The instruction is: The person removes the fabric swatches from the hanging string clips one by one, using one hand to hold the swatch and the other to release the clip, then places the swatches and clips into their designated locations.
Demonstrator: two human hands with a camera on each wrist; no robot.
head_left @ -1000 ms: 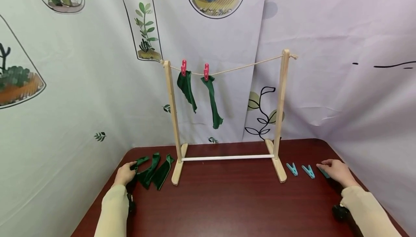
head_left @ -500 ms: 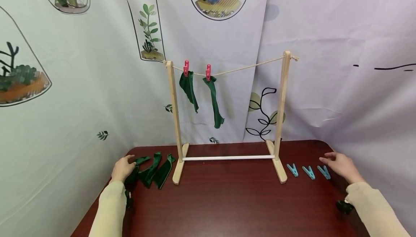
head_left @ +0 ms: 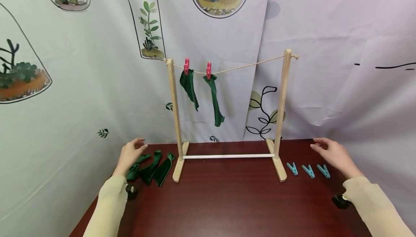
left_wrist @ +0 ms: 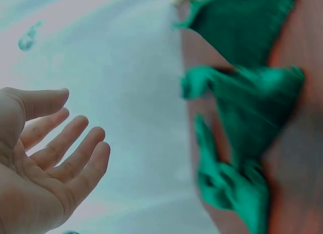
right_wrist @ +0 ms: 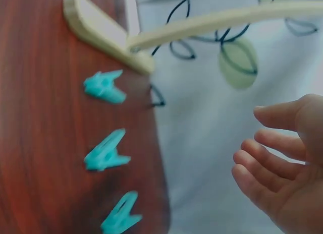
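My left hand (head_left: 130, 154) is raised beside three dark green cloth pieces (head_left: 164, 170) on the table's left side. In the left wrist view its fingers (left_wrist: 83, 178) are loosely bent with nothing between them, apart from the crumpled cloths (left_wrist: 257, 108). On the far side my right hand (head_left: 334, 155) is lifted behind a row of three light blue clothespins (head_left: 308, 171). The right wrist view shows its relaxed fingers (right_wrist: 267, 163) holding nothing, with the clothespins (right_wrist: 107, 152) lying on the table. Two more green cloths (head_left: 213, 101) hang from the line by red clothespins (head_left: 208, 70).
A wooden stand (head_left: 282, 103) with a sagging string (head_left: 250, 65) between its posts stands at the back middle. A white rod (head_left: 227, 156) joins its feet. The dark red table (head_left: 211, 201) meets a printed fabric backdrop (head_left: 325, 85) behind.
My right hand let go of the outermost blue clothespin, now lying open-legged in the row, and rose away. My left hand left the cloths and moved up off them.
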